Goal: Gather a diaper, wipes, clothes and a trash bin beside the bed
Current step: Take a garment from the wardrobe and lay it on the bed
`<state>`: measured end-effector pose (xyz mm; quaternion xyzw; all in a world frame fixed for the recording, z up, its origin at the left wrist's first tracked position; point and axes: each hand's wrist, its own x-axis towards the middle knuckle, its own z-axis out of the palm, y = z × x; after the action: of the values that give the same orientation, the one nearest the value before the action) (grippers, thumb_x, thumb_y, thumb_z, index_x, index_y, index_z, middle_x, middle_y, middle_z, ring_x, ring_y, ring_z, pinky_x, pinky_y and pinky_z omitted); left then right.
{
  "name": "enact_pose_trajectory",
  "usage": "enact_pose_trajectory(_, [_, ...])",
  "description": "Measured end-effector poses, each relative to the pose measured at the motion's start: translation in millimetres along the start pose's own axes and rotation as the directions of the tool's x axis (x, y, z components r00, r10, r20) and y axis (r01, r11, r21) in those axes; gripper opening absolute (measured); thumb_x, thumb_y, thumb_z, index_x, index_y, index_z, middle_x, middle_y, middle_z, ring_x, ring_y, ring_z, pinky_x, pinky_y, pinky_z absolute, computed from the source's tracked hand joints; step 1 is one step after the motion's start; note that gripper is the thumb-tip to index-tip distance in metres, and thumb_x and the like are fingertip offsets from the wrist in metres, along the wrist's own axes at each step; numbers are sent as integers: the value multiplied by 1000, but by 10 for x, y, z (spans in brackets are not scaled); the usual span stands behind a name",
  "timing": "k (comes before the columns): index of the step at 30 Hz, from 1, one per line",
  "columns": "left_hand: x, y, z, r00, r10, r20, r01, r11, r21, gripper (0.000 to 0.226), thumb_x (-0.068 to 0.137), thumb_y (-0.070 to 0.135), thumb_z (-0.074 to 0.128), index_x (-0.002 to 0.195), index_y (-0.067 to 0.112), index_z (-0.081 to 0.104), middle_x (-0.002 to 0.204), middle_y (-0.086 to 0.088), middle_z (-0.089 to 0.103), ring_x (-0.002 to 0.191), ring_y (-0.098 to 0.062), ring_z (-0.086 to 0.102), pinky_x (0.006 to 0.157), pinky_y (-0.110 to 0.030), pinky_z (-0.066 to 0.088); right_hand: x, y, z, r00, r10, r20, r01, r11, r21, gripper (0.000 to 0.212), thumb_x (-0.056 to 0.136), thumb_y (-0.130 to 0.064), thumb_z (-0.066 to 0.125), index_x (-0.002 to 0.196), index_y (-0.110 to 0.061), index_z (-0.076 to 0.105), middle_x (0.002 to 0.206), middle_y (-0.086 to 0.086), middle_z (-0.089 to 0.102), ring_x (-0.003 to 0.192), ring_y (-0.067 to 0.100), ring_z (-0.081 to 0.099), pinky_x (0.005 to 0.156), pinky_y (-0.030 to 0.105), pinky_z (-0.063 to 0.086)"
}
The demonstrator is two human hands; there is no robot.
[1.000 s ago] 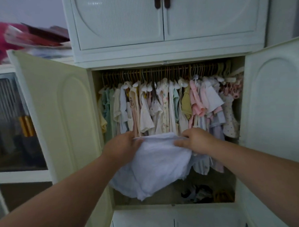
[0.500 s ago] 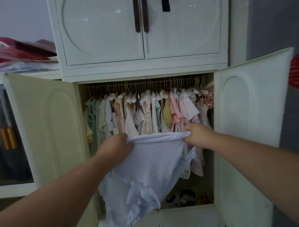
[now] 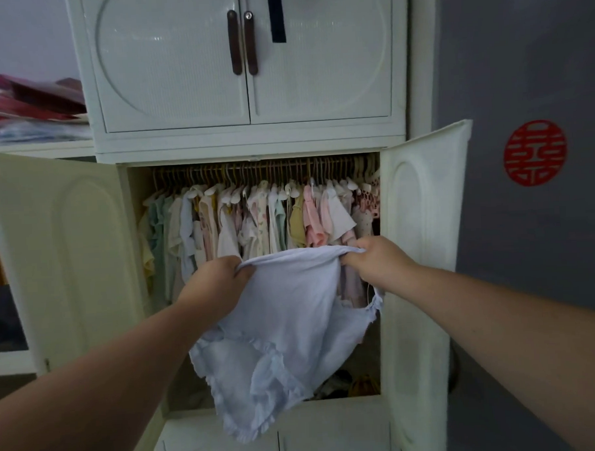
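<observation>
A pale blue baby garment with frilled edges hangs spread out in front of the open wardrobe. My left hand grips its top left edge. My right hand pinches the top right edge, and the cloth is stretched between the two. Behind it, several small baby clothes in pastel colours hang on hangers from a rail inside the middle compartment. No diaper, wipes or trash bin is in view.
The wardrobe's two cream doors stand open, the left door and the right door. Shut upper doors are above, a lower compartment below. Red items lie on a side cabinet. A grey wall with a red emblem is at right.
The garment has been pulled out of the wardrobe and spread wider between my hands. The view has drawn back and shifted right, showing more of the wardrobe and wall.
</observation>
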<state>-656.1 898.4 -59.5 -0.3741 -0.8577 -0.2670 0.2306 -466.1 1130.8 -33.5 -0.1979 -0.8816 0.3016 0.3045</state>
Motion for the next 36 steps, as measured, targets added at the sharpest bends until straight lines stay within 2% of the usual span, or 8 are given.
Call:
enact_pose_trajectory(3, [-107,148,-26,1000,-18,-2,18,1000,-1,43,100,48,43,70,20,56,66,-2,59,61,-19,56,52,-32,40,-123,-20,-111,1000,7,-1,-7,1000,15,35,86,-41,59,57,-28,45,57,-4,47,55,16,47,53,28,30])
enact_pose_trajectory(12, [-250,400,8,999,33,-10,-33,998,-45,40,100,48,44,71,22,54,65,-2,58,59,-19,56,50,-32,41,-533,-67,-415,997,53,-62,-54,999,-7,24,86,-35,55,75,-13,57,70,5,58,65,21,55,59,31,39])
enact_pose_trajectory(15, [-171,482,57,996,89,9,-89,995,-43,41,99,51,43,73,23,56,67,-1,59,61,-19,56,55,-34,48,-611,-55,-528,990,60,-127,-75,991,-112,31,89,-33,55,83,-3,61,75,11,63,70,28,59,61,33,40])
enact_pose_trajectory(20, [-87,672,127,971,233,53,-231,972,-47,46,99,57,39,73,23,55,68,-1,57,61,-17,53,53,-32,41,-858,39,-659,971,15,-237,-122,889,-442,31,92,-41,49,77,-15,53,76,3,61,68,21,56,56,31,41])
enact_pose_trajectory(24, [-104,880,194,933,352,72,-352,936,-8,49,98,61,34,72,24,51,67,1,54,61,-16,51,52,-33,38,-1114,141,-721,955,-56,-292,-156,741,-654,30,94,-43,42,74,-21,44,67,-3,48,59,20,48,49,29,33])
enact_pose_trajectory(28, [-194,1180,289,882,459,107,-458,888,-38,47,99,61,30,76,25,51,72,2,55,67,-20,54,59,-35,43,-1432,235,-822,947,10,-321,-250,651,-717,31,94,-41,38,68,-24,35,64,-6,41,57,19,42,47,28,22])
enact_pose_trajectory(31, [-283,1419,390,847,518,116,-509,855,-104,50,99,61,28,81,23,55,78,1,57,76,-23,58,69,-38,50,-1686,278,-939,927,95,-364,-336,645,-687,30,92,-40,38,68,-23,38,70,-2,49,63,23,48,51,30,30])
enact_pose_trajectory(36, [-592,1784,655,765,626,150,-594,777,-209,51,100,59,29,72,22,49,71,0,52,72,-25,54,65,-38,45,-2226,477,-1047,889,210,-407,-443,624,-644,28,92,-39,41,70,-21,43,78,1,52,72,27,51,63,33,39])
